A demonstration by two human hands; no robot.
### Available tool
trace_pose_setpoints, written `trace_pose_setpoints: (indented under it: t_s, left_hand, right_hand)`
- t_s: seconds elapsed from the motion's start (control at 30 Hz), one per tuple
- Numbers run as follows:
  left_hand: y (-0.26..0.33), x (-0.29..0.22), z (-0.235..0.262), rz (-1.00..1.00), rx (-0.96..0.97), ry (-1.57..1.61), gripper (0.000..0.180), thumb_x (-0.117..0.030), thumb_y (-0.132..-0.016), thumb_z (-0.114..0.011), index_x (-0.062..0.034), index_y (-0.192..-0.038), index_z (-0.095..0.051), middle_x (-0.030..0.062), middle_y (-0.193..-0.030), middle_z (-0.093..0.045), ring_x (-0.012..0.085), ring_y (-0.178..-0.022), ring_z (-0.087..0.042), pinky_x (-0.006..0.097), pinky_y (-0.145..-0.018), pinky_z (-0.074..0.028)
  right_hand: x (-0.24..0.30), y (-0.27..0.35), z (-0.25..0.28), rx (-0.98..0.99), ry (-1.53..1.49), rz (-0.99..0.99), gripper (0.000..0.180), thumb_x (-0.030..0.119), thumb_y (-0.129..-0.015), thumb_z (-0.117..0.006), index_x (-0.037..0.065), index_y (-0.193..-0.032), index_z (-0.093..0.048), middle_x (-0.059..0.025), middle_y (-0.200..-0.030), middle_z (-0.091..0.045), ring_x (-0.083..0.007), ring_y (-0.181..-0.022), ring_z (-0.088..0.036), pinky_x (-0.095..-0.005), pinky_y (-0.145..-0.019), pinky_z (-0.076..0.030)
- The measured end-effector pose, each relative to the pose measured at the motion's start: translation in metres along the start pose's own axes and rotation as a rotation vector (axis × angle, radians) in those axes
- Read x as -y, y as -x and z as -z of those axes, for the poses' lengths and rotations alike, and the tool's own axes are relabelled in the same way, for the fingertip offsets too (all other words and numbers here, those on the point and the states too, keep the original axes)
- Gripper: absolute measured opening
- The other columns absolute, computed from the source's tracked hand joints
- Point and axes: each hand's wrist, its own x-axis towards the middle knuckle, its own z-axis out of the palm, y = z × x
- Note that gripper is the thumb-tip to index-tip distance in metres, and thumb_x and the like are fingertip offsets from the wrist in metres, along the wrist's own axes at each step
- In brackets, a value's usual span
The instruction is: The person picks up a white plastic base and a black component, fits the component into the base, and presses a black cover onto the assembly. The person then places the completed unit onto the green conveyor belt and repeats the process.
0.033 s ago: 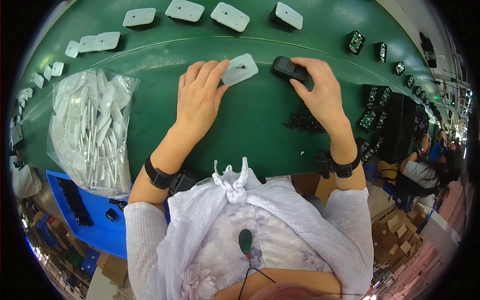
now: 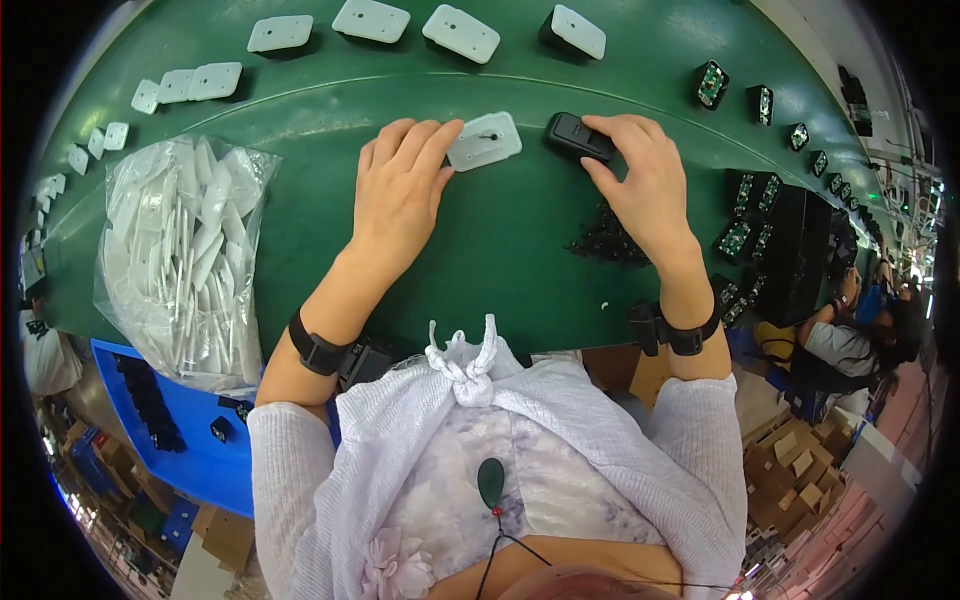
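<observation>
My left hand (image 2: pixel 400 185) pinches a flat white plastic cover (image 2: pixel 475 153) by its left edge, thumb below and fingers above. A small dark piece (image 2: pixel 491 135) sits near the middle of the cover. To the right, my right hand (image 2: pixel 648 180) grips a black plastic housing (image 2: pixel 570 130) between thumb and fingers. A gap of green table separates the housing from the cover. Beside my right wrist lies a loose pile of small black parts (image 2: pixel 612 240).
A clear bag of white covers (image 2: pixel 185 265) lies on the green table (image 2: pixel 480 260) at left, above a blue bin (image 2: pixel 215 470). White-topped units (image 2: pixel 460 33) line the far side. Housings with green circuit boards (image 2: pixel 712 84) stand at right, near a black box (image 2: pixel 795 250). Another person (image 2: pixel 860 335) sits far right.
The white cover in my left hand has shifted slightly to the right and its tilt has changed a little. My right hand and the black housing have barely moved.
</observation>
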Motion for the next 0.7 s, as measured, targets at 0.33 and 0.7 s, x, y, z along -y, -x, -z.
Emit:
trace_pose_setpoints:
  t_s: [0.33,0.7]
  left_hand:
    - [-0.009,0.001,-0.005,-0.009,-0.073,0.408,0.068,0.004,-0.072,-0.067,-0.0075,-0.136,-0.045,0.0097,-0.128,-0.054,0.0277,-0.118,-0.051,0.043,-0.101,-0.037]
    - [0.005,0.008,0.007,-0.038,0.085,0.263,0.060,0.013,-0.077,-0.043,-0.0094,-0.133,-0.052,0.0056,-0.138,-0.052,0.0248,-0.132,-0.044,0.044,-0.109,-0.031]
  right_hand:
    - [0.038,-0.015,-0.020,-0.017,-0.053,0.325,0.041,0.000,-0.072,-0.072,0.007,-0.111,-0.064,-0.0088,-0.110,-0.066,-0.0267,-0.100,-0.060,-0.0360,-0.087,-0.049]
    - [0.039,-0.030,-0.042,0.132,0.016,0.406,0.042,0.000,-0.071,-0.070,0.008,-0.111,-0.063,-0.0038,-0.111,-0.065,-0.0257,-0.099,-0.059,-0.0358,-0.083,-0.051]
